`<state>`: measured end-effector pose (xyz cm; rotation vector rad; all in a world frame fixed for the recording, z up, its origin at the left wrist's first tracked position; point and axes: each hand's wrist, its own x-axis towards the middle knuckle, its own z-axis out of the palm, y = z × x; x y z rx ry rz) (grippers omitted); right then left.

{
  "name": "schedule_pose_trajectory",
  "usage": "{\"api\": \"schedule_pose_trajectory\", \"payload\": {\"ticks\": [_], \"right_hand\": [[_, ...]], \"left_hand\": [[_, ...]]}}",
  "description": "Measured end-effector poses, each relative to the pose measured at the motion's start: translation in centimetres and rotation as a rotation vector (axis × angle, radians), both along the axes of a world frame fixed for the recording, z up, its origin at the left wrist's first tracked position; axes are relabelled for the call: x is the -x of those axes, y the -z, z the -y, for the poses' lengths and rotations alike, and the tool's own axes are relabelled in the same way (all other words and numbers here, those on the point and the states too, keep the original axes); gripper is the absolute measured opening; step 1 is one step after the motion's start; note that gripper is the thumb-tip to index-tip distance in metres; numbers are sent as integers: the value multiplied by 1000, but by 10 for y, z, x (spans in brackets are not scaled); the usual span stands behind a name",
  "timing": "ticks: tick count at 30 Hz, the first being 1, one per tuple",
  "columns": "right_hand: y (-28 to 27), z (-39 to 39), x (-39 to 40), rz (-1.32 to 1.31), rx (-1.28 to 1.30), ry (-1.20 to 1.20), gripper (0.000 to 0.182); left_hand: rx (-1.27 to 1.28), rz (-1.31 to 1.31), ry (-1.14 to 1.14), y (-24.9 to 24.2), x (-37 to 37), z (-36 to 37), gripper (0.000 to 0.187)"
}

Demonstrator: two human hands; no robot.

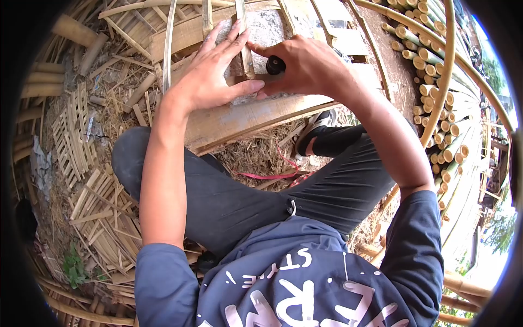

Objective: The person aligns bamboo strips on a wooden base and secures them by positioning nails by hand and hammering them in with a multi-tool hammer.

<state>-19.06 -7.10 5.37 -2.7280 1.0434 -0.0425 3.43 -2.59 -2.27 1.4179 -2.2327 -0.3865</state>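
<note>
My left hand (pixel 210 76) has its fingers stretched out and spread, with fingertips and thumb at a split bamboo strip (pixel 247 59). Opposite it, my right hand (pixel 310 66) is closed around a black round-ended handle (pixel 275 65); the rest of that tool is hidden under the hand. My right index finger reaches to the strip, and both thumbs nearly meet at its near end. Below the hands lies a pale, rough slab (pixel 267 26), with a wooden plank (pixel 245 122) along its near side.
More bamboo strips (pixel 321 22) fan out away from me over the work surface. Stacked bamboo poles (pixel 444 131) lie to the right. At the left are woven bamboo pieces (pixel 73 136) and a scrap heap (pixel 103 218). A pink ribbon (pixel 267 176) lies between my legs.
</note>
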Motion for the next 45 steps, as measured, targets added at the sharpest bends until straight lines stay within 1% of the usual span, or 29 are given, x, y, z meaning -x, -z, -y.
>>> {"api": "schedule_pose_trajectory", "payload": {"ticks": [8,11,14,17,21,24,27,29,30,32,33,34,36,37,38,40,42,43,44,45], "right_hand": [[2,0,1,-26,23,-33,86],[-5,0,-1,-100,-37,-22,86],[-1,5,3,-64,-16,-73,85],[-4,10,4,-71,-44,-14,83],[-16,7,7,134,13,-32,78],[-40,6,14,259,-276,132,76],[-63,-5,23,392,-139,117,48],[-93,-17,31,399,-400,401,67],[-95,-14,39,463,-322,361,58],[-60,-6,70,1066,-732,338,51],[-65,-20,71,1091,-769,348,49],[-65,-19,85,1200,-1016,380,56],[-54,-48,96,1234,-1005,537,53],[-47,-57,110,1267,-1136,557,56],[-38,-67,123,1355,-1269,574,55],[-20,-91,144,1419,-1375,657,56],[-10,-117,158,1456,-1341,782,56],[-3,-124,169,1471,-1335,758,57],[-1,-133,178,1485,-1250,803,50],[2,-138,189,1478,-1159,841,42]], "left_hand": [[-20,24,2,-5,1,0,120],[-24,28,0,-4,1,0,121],[-25,42,-3,-3,1,0,122],[-44,65,-10,-6,2,0,124],[-41,86,-23,-1,1,1,126],[-52,102,-28,2,1,3,129],[-64,114,-41,3,1,2,129],[-59,96,-38,4,0,2,128],[-57,85,-35,5,0,2,128],[-64,77,-31,4,0,2,126],[-66,72,-30,3,0,1,125],[-57,75,-31,2,1,1,124],[-43,82,-32,1,1,1,122],[-33,75,-27,1,1,1,122],[-26,69,-21,2,1,2,121],[-17,60,-21,4,1,3,121],[-17,58,-25,5,1,3,121],[-35,73,-39,4,2,3,122],[-20,65,-39,3,3,2,122],[-7,68,-38,5,3,2,116]]}}
